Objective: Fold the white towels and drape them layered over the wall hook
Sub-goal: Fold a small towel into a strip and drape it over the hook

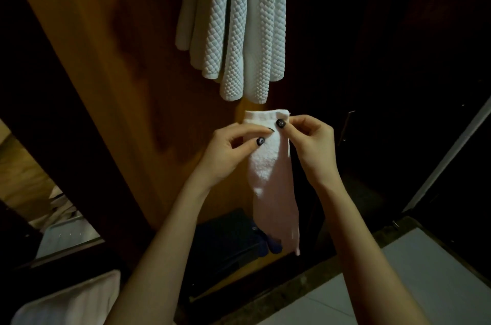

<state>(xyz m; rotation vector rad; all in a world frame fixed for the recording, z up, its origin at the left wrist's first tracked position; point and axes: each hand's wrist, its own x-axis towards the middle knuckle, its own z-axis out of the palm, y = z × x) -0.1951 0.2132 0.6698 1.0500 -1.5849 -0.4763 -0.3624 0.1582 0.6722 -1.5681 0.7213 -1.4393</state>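
A narrow folded white towel [271, 181] hangs straight down in front of me, held by its top end. My left hand [228, 152] pinches the towel's upper left edge between thumb and fingers. My right hand [308, 138] pinches the upper right edge, thumb on the front. Above them several white waffle-textured towels [239, 24] hang in overlapping layers against the wooden wall [111, 59]. The hook that carries them is out of view past the top edge.
A dark box or case [225, 242] sits on the floor below the held towel. A pale cloth [71, 300] lies at the bottom left. Pale floor tiles [398, 285] spread at the bottom right, beside a dark doorway [398, 59].
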